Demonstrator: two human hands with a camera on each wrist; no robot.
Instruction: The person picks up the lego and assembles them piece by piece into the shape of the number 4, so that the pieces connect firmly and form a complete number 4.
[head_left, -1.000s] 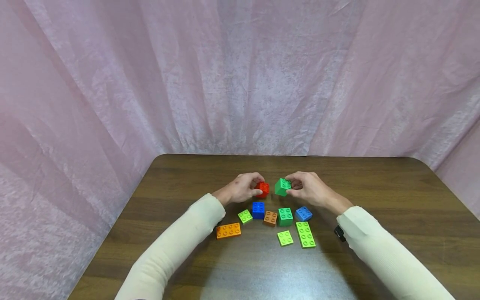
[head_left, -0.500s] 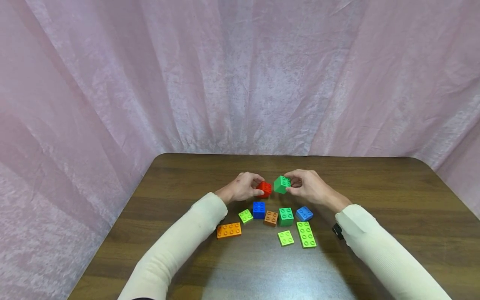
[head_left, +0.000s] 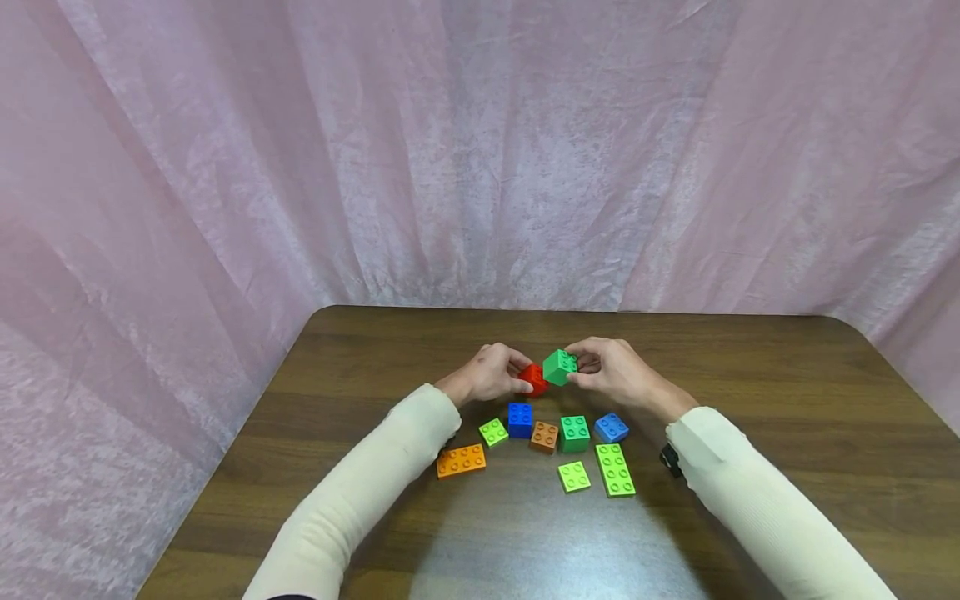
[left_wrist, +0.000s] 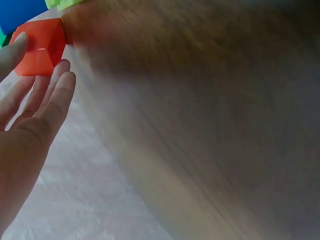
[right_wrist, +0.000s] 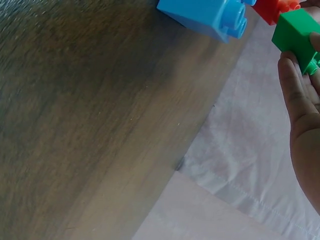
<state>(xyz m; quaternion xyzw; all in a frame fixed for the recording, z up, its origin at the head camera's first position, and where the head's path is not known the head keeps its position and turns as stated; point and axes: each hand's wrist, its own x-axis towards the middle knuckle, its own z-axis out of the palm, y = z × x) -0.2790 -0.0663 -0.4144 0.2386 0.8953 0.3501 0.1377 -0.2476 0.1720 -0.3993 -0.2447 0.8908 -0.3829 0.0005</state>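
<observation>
Head view, left grip (head_left: pixel 489 372) pinching red block (head_left: pixel 534 382), right grip (head_left: pixel 613 369) pinching studded green block (head_left: pixel 557 368)

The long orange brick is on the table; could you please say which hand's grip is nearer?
Left. The left hand's grip is beyond the orange brick and slightly to its right; the right hand's grip is beyond it too, but farther right.

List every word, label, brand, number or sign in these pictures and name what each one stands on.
None: no text can be read in any view.
Red brick in the left hand, green brick in the right hand: no lettering visible; any stud marks are too small or blurred.
Other bricks on the table: the same.
Black object at the right wrist: too small to tell.
Curtain, sleeves: none visible.
</observation>
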